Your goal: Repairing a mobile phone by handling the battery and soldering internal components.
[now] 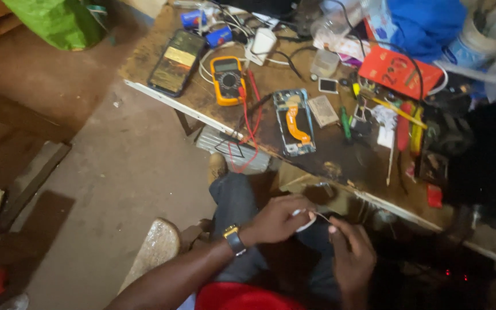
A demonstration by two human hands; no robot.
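My left hand (276, 219), with a watch (235, 239) on its wrist, pinches a small white roll-like object (305, 221) over my lap. My right hand (351, 252) meets it from the right, fingertips closed on a thin pale strand (320, 216) coming off that object. Both hands hover below the near edge of a worn wooden workbench (162, 49). On the bench lies an opened phone (294, 121) showing an orange flex cable.
A yellow multimeter (227, 79) with red leads (248, 135), a dark phone (177, 61), a white charger (262, 45), screwdrivers (403, 123), a red box (398, 72) and blue cloth (426, 23) crowd the bench. A green bag (58, 22) sits on the concrete floor.
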